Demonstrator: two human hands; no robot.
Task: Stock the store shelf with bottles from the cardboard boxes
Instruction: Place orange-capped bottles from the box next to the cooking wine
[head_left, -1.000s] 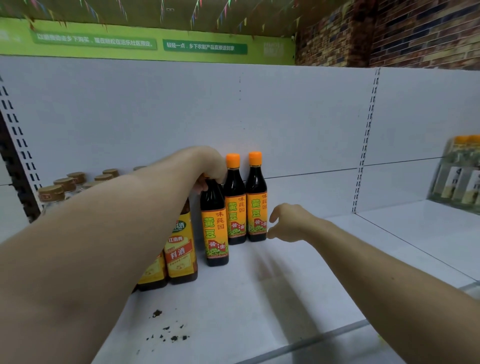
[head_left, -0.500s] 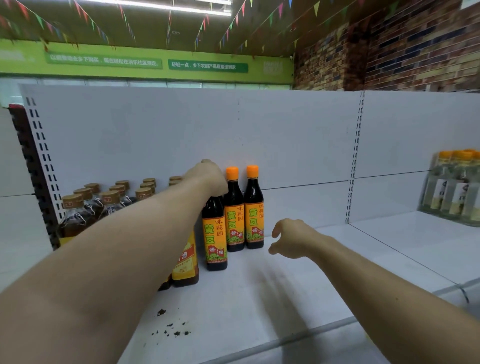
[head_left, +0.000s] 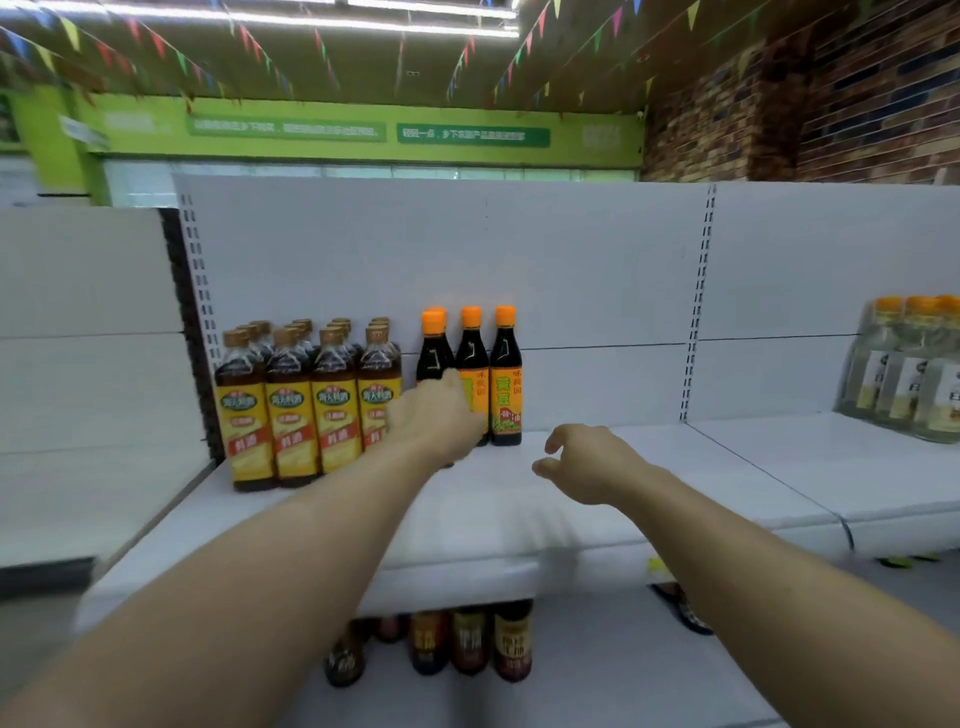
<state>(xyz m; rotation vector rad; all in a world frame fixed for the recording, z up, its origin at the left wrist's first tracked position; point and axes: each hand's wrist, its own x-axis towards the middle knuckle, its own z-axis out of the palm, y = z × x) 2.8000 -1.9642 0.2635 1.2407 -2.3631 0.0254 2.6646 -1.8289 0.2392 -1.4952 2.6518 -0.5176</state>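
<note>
Three dark soy sauce bottles (head_left: 506, 374) with orange caps and yellow labels stand in a row at the back of the white shelf (head_left: 519, 514). My left hand (head_left: 436, 415) hovers in front of the leftmost bottle (head_left: 434, 348), covering its label; its back faces me and I see no grip. My right hand (head_left: 587, 462) floats above the shelf to the right of the row, fingers loosely curled, holding nothing. No cardboard box is in view.
Several brown cooking wine bottles (head_left: 291, 410) with yellow labels fill the shelf's left end. Clear bottles with orange caps (head_left: 909, 374) stand on the neighbouring shelf at far right. More dark bottles (head_left: 467, 644) sit on the shelf below.
My left hand has come off the leftmost soy bottle's cap and dropped to label height. The view has pulled back and up, showing the lower shelf. My right hand barely moved.
</note>
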